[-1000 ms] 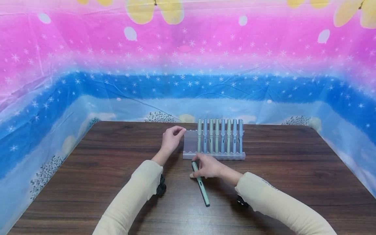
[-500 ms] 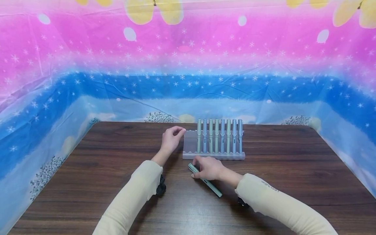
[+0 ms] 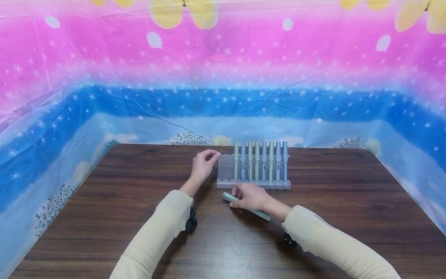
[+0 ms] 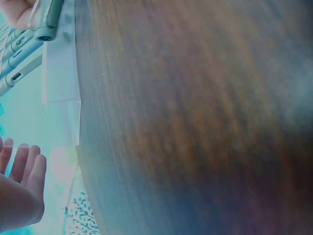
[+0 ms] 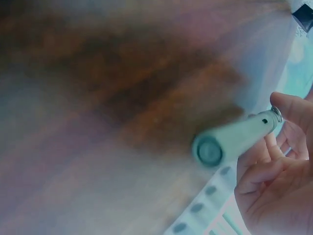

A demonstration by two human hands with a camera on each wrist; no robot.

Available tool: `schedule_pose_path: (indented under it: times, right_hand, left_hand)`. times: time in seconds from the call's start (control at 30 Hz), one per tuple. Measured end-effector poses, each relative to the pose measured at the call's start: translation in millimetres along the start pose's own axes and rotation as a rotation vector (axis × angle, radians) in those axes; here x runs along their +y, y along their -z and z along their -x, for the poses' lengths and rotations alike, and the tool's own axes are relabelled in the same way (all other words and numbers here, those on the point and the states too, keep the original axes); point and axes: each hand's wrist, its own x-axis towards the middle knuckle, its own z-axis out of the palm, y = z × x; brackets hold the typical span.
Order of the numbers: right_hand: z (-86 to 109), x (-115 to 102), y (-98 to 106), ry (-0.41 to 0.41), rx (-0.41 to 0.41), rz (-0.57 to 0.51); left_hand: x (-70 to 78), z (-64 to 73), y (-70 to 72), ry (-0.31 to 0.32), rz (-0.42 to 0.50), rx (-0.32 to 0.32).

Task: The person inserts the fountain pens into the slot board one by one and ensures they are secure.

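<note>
A clear pen rack (image 3: pixel 225 169) stands near the far edge of the table. Several capped pens (image 3: pixel 257 162), pale green and blue, are upright across its middle and right; bare panel shows at its left end. My left hand (image 3: pixel 203 166) pinches the rack's upper left corner between thumb and fingers. Just in front of the rack, my right hand (image 3: pixel 251 197) holds a green pen (image 3: pixel 228 196) near its capped end. That pen slants, its other end pointing right and toward me beneath the palm. In the right wrist view, the pen's round end (image 5: pixel 209 151) faces the camera.
The brown wooden table (image 3: pixel 139 178) extends on both sides and in front of the rack. A patterned cloth (image 3: pixel 223 100) hangs behind and around it. Black wrist cameras are strapped under both cream sleeves (image 3: pixel 167 217).
The green pen in my right hand has swung round: its lower end pointed toward me and now points right, under the palm. My left hand and the rack have stayed put.
</note>
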Motion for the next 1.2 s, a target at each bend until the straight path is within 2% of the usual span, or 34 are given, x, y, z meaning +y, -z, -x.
schedule_pose_path:
  times: [0.23, 0.4, 0.7, 1.2]
  right_hand:
    - [1.1, -4, 9, 0.078, 0.074, -0.069]
    - [-0.2, -8, 18, 0.102, 0.123, -0.102]
    - [-6.2, -5, 32, 0.254, 0.249, -0.154]
    - [-21.8, 2, 57, 0.169, 0.348, -0.283]
  left_hand:
    - [-1.0, -0.1, 0.0, -0.004, 0.013, -0.010]
    - [-1.5, -0.3, -0.4, -0.008, 0.014, -0.004]
    - [-1.6, -0.1, -0.6, -0.006, 0.023, -0.008]
    - [-1.3, -1.1, -1.7, 0.008, 0.003, 0.002]
